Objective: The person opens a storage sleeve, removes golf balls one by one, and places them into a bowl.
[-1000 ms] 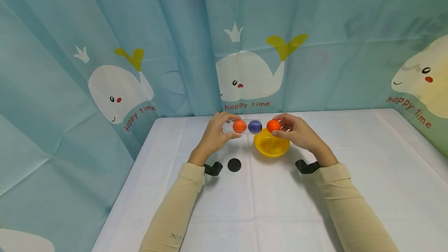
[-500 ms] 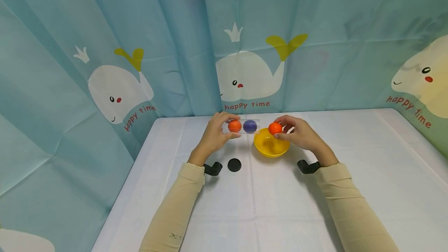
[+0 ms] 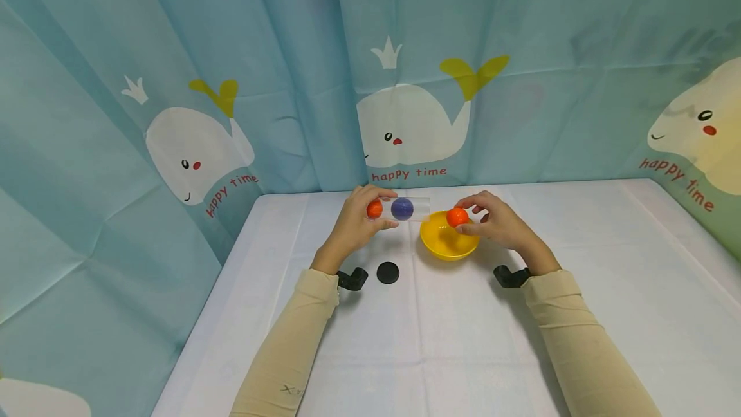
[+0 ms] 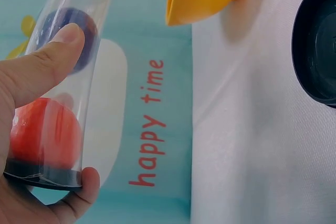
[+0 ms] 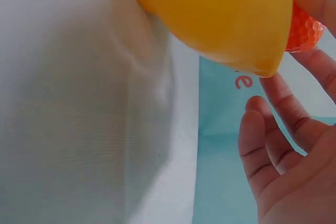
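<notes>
My left hand (image 3: 357,219) grips a clear plastic tube (image 3: 421,209) lying nearly level above the table, thumb along its near side. A black base (image 4: 58,182) closes the tube at the palm end; its mouth points right. Inside, an orange-red ball (image 4: 46,136) rests near the base, with a dark blue-purple ball (image 3: 402,209) beyond it and a gap between them. My right hand (image 3: 496,219) pinches a dimpled orange golf ball (image 3: 457,217) between thumb and fingers, over the yellow bowl (image 3: 447,251) and right of the tube's mouth.
A round black lid (image 3: 388,273) with a raised rim lies on the white-covered table (image 3: 417,340), nearer than the bowl. Behind the table's far edge hangs a blue curtain (image 3: 301,82) printed with whales. Black camera mounts (image 3: 352,279) sit at both wrists.
Both balls inside the tube have slid left toward its base. My right hand has moved the golf ball slightly right and nearer, away from the tube's mouth. The left hand has stayed put.
</notes>
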A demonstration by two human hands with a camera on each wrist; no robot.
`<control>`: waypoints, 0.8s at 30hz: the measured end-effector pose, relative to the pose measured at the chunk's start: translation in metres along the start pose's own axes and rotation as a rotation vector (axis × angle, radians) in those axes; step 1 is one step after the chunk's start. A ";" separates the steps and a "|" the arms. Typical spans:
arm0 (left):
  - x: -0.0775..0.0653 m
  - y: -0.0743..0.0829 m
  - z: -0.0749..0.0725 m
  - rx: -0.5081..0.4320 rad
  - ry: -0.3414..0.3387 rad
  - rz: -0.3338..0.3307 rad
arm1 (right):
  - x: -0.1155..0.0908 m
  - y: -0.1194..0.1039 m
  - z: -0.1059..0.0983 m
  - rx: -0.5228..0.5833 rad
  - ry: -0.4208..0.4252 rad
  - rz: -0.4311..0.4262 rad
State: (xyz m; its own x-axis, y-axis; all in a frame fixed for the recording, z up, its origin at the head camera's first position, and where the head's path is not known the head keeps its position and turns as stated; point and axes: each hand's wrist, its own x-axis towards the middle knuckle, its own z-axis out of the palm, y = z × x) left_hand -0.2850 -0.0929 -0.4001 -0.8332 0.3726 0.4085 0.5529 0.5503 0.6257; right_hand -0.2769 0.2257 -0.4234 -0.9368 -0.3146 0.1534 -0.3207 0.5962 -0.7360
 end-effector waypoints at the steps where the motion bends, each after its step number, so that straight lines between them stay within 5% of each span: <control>1: 0.000 0.000 0.000 0.001 -0.001 0.000 | 0.000 0.001 0.000 0.003 -0.006 0.002; 24: 0.000 0.002 0.001 0.003 -0.019 -0.025 | 0.000 0.007 0.006 0.037 -0.078 0.036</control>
State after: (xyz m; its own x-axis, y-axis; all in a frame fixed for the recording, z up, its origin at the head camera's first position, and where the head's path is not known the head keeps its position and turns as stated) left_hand -0.2841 -0.0914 -0.3993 -0.8463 0.3733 0.3800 0.5322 0.5617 0.6335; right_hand -0.2780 0.2255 -0.4326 -0.9333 -0.3510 0.0754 -0.2801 0.5807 -0.7645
